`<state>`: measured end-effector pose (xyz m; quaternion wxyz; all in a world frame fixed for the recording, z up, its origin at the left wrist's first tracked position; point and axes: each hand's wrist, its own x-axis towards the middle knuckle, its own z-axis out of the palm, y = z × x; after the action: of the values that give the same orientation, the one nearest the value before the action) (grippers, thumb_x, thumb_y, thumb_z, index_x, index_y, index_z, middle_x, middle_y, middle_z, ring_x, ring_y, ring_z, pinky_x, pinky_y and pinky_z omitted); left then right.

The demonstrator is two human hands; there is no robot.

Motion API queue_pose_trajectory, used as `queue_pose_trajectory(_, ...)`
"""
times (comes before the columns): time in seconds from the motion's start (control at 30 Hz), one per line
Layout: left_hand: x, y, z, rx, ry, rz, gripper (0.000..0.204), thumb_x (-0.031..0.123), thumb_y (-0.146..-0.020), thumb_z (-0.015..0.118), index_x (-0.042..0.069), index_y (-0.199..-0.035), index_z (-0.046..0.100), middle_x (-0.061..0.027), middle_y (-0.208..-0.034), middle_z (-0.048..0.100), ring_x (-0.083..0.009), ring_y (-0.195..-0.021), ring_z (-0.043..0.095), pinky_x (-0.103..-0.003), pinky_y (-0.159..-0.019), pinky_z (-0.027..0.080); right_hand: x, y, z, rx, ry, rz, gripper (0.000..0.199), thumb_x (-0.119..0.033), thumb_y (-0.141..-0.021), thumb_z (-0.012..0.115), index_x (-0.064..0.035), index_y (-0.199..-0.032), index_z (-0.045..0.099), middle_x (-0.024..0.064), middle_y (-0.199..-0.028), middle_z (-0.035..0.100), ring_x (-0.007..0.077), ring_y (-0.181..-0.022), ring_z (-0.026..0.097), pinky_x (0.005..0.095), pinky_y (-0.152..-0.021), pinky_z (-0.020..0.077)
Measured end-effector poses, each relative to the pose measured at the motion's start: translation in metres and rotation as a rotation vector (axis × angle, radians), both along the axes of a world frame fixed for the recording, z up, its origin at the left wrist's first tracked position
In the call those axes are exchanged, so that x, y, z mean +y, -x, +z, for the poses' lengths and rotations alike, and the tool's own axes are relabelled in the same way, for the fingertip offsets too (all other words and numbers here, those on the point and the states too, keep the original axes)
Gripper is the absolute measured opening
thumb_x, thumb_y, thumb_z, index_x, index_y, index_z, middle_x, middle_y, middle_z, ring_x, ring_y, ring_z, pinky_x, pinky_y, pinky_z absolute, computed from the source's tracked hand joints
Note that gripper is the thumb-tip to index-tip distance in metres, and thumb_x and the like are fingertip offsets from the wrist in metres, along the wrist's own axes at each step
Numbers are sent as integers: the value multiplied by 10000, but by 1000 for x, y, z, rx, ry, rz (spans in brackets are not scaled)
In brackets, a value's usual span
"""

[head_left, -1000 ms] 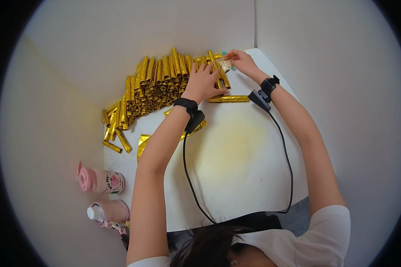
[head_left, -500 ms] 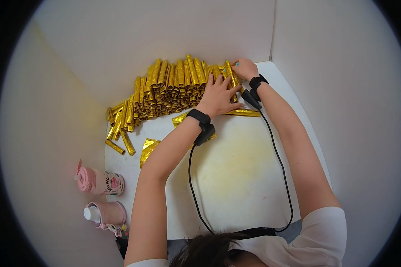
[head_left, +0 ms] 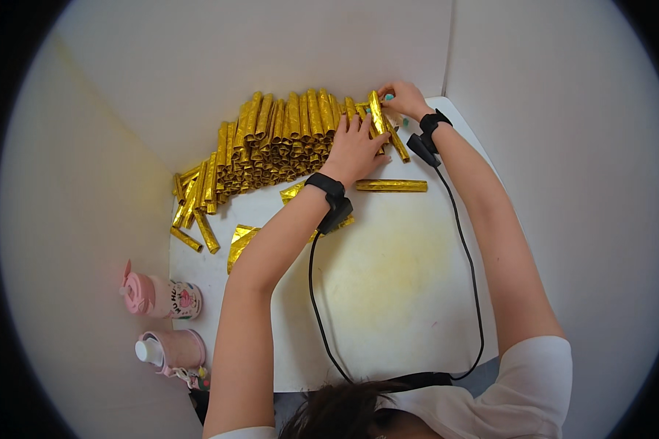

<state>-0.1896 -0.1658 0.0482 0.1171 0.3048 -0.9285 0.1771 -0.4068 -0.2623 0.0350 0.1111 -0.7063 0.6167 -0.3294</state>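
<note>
A: Where is the roll between the hands?

B: The bright gold roll (head_left: 376, 113) is in the upper part of the frame, right of centre, at the right end of the pile of gold rolls (head_left: 271, 139). Its long axis runs nearly up and down the picture, leaning slightly.

A: Which hand is nearer?

B: They split it. The right hand (head_left: 406, 99) is just right of its upper end; the left hand (head_left: 357, 150) is below and left, with a finger near its lower end.

A: And the fingers?

B: The left ones are spread apart over the pile's edge. The right ones are curled, and I cannot tell whether they grip anything. A small teal piece (head_left: 405, 122) shows just below them.

A: Anything else close?

B: A slanting roll (head_left: 397, 144) to the lower right, and a loose roll (head_left: 392, 186) lying crosswise on the desk (head_left: 388, 293).
</note>
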Motion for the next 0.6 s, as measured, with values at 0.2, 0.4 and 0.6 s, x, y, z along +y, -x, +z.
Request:
queue_pose_trajectory(0.2, -1, -2, 0, 21, -5, 14, 464, 460, -892, 571, 242, -1302, 567, -201, -1362, 466, -408, -1274, 413, -516, -1089, 265, 17, -2, 23, 67, 155, 37, 197, -133, -763, 660, -104, -941, 739, 92, -935, 718, 259, -903, 676, 357, -829, 529)
queue_pose_trajectory(0.4, -1, -2, -3, 43, 17, 26, 449, 455, -905, 555, 256, -1307, 559, -203, -1405, 435, -415, -1280, 417, -509, -1093, 266, 29, 9, 36, -86, 280, 29, 166, -52, -772, 676, -71, -924, 740, 88, -884, 723, 209, -852, 694, 311, -787, 544)
queue_pose_trajectory(0.6, 1, -4, -2, 63, 22, 19, 427, 457, -909, 550, 242, -1277, 574, -200, -1416, 425, -408, -1305, 391, -515, -1106, 247, 41, 41, 50, -232, 338, 38, 150, -73, -800, 694, -81, -941, 746, 60, -875, 731, 167, -827, 703, 278, -757, 548)
